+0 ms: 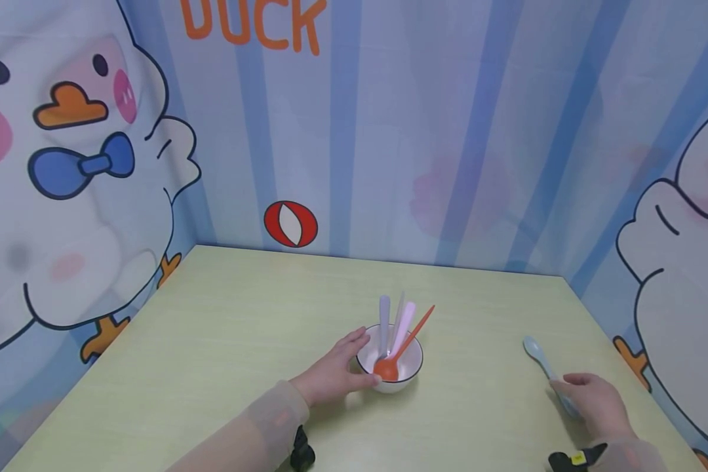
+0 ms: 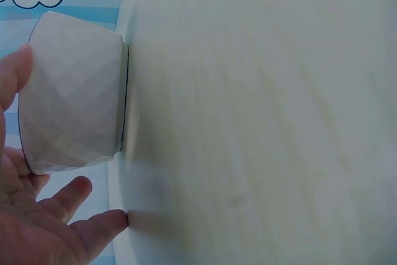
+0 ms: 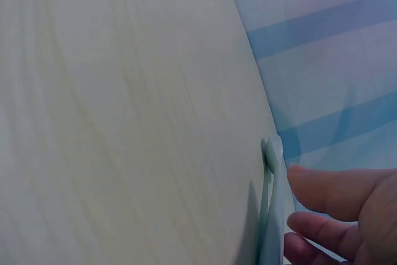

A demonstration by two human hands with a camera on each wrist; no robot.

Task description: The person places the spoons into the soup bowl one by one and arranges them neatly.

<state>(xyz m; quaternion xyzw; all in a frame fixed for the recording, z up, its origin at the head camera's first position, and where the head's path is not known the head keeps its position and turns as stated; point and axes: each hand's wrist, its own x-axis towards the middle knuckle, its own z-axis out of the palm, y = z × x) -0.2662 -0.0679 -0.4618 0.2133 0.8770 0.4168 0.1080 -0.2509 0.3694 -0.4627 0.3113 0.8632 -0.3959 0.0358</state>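
A small white bowl [image 1: 414,364] with a dark rim stands on the table, its faceted outside filling much of the left wrist view. My left hand [image 1: 335,372] holds it at its left side, thumb on the near rim and fingers at the far side. Inside lean an orange spoon [image 1: 386,369], a lilac handle [image 1: 384,318], a pink handle [image 1: 405,321] and a thin pale utensil [image 1: 399,308]. At the right lies a light blue spoon [image 1: 537,352]. My right hand [image 1: 597,401] is over its handle, fingertips close beside it; the grip is not plain.
The pale wooden table [image 1: 259,295] meets a striped blue cloth backdrop [image 1: 383,131] along its back edge. Printed cartoon ducks cover the cloth at both sides. Dark wrist straps [image 1: 302,451] show at the sleeves.
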